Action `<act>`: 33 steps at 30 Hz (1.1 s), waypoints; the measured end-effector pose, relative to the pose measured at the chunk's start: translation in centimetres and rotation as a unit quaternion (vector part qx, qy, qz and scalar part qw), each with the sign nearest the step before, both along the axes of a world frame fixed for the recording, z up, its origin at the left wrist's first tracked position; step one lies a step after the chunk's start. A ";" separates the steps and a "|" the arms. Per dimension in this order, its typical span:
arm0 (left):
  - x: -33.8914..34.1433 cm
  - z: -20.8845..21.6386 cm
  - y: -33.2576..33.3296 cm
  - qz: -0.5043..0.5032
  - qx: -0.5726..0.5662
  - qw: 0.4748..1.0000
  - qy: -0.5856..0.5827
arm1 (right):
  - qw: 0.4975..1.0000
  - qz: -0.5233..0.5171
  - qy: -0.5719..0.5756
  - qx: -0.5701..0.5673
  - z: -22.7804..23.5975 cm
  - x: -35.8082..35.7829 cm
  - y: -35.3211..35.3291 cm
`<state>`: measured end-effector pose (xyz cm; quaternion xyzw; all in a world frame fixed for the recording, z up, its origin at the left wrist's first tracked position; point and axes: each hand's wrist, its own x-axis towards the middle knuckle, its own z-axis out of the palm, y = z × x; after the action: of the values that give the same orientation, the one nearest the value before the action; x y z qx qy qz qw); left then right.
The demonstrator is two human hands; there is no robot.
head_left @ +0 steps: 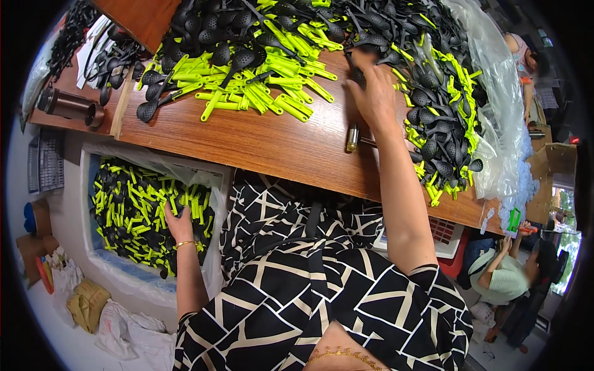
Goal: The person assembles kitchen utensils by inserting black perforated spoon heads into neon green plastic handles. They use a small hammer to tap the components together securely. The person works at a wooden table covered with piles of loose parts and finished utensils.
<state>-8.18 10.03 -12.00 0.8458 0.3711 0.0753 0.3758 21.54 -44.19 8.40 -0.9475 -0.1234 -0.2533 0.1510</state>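
Observation:
My left hand (180, 226) is down in a lined bin (88, 204), its thumb and a finger apart on the heap of black and lime-green utensil pieces (139, 213). Its other fingers are partly hidden. Stretched across the wooden table (297, 145), my right hand (376, 99) is at the near edge of a pile of black perforated spoons (383, 28). A dark piece (357, 75) lies against its thumb side; the fingertips are blurred, so a grip cannot be made out. Left of this hand, lime-green handled spoons (247, 89) lie in a loose heap.
A small brass-coloured cylinder (352, 138) lies near my right wrist. More spoons (439, 133) line the table's right side beside clear plastic sheeting (495, 123). A brown tumbler (68, 108) lies at far left. Other people, one in a pale green top (498, 276), are at right.

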 end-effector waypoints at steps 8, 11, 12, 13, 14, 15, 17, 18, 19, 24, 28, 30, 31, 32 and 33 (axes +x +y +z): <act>10.0 19.1 -18.8 -0.199 -0.356 0.876 -0.258 | 0.994 -0.029 0.060 0.087 -0.2 -1.7 -2.6; 12.2 21.4 -23.9 -0.286 -0.463 0.822 -0.168 | 0.882 0.009 0.251 0.398 2.0 -6.6 1.1; 12.9 21.2 -25.6 -0.280 -0.498 0.802 -0.173 | 0.830 0.054 0.297 0.469 2.7 -8.5 3.1; 13.6 20.9 -27.4 -0.261 -0.535 0.782 -0.187 | 0.772 0.093 0.336 0.532 3.1 -10.4 4.7; 14.5 20.7 -28.4 -0.249 -0.558 0.770 -0.183 | 0.764 0.129 0.365 0.515 3.1 -11.9 6.1; 15.2 20.4 -29.0 -0.237 -0.580 0.758 -0.182 | 0.756 0.166 0.394 0.496 2.9 -12.7 6.8; 16.2 19.8 -28.5 -0.201 -0.610 0.753 -0.144 | 0.867 0.216 0.313 0.321 3.7 -11.6 6.6; 16.4 19.6 -28.1 -0.180 -0.623 0.751 -0.128 | 0.906 0.241 0.266 0.227 3.9 -10.5 6.7; 16.5 19.6 -27.9 -0.185 -0.636 0.738 -0.126 | 0.893 0.225 0.295 0.254 3.9 -9.1 6.0; 16.2 20.7 -28.3 -0.216 -0.616 0.748 -0.119 | 0.987 0.126 0.048 0.088 1.7 -2.3 4.5; 15.7 21.0 -28.9 -0.243 -0.576 0.772 -0.114 | 0.987 0.107 0.105 0.061 0.7 -1.7 3.1; 15.8 21.7 -28.5 -0.258 -0.560 0.780 -0.109 | 0.983 0.131 0.106 0.074 1.0 -2.6 2.2; 15.9 21.7 -28.4 -0.264 -0.547 0.787 -0.110 | 0.981 0.143 0.106 0.081 1.2 -3.3 2.1; 16.0 21.6 -28.3 -0.271 -0.533 0.794 -0.111 | 0.972 0.139 0.143 0.128 1.5 -4.1 2.1; 16.1 21.6 -28.4 -0.278 -0.519 0.800 -0.112 | 0.959 0.133 0.178 0.175 2.0 -5.1 2.3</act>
<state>7.93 -18.33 9.63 0.5766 0.0591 -0.1422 0.8024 16.42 -41.92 10.40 -0.9111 -0.1732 -0.0757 0.3664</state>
